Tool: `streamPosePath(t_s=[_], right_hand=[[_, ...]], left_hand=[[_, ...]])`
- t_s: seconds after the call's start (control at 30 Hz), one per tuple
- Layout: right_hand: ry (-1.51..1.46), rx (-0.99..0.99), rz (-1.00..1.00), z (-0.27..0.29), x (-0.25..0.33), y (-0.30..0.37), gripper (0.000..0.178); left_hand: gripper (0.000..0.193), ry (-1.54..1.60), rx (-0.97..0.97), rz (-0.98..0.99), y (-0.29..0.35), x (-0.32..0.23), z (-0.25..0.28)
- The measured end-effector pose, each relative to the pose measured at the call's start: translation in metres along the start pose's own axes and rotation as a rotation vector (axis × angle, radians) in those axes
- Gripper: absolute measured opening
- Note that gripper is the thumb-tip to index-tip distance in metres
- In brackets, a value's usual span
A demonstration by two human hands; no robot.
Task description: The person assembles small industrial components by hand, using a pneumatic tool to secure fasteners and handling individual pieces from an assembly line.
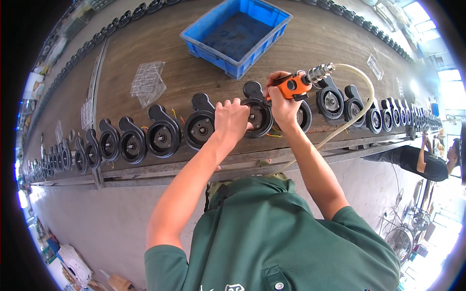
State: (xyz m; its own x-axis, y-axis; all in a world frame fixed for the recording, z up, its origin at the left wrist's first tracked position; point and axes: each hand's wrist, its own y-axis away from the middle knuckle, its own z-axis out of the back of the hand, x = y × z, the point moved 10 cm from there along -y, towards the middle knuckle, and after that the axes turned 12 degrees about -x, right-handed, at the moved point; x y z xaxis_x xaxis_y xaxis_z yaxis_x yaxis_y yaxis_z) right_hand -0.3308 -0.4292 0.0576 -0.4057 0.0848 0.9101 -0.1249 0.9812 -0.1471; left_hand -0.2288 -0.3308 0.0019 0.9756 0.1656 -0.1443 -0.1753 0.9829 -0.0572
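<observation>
My right hand is closed around an orange air gun. A metal coupling on the gun joins a clear hose that loops right and back down past my forearm. Where the gun's tip points is hidden by my hand. Right below it stands a round black blower housing with an offset round outlet at its top. My left hand grips this housing's left edge, fingers curled and thumb low. Just left of that hand is another black housing, and one more is partly behind my right wrist.
A long row of similar housings lines the table's near edge both ways. Beyond it are a blue bin and clear plastic trays. Short coloured wires lie between housings. Far right, another person is at the table.
</observation>
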Motion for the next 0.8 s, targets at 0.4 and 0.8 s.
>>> streamPosePath(t_s=[0.4,0.8], right_hand=[[0.133,0.057,0.048,-0.008,0.0,-0.003,0.017],[0.233,0.238,0.263,-0.034,0.014,0.007,0.024]], left_hand=[[0.047,-0.014,-0.007,-0.133,-0.006,-0.003,0.005],[0.032,0.047,-0.082,-0.081,-0.003,-0.004,0.01]])
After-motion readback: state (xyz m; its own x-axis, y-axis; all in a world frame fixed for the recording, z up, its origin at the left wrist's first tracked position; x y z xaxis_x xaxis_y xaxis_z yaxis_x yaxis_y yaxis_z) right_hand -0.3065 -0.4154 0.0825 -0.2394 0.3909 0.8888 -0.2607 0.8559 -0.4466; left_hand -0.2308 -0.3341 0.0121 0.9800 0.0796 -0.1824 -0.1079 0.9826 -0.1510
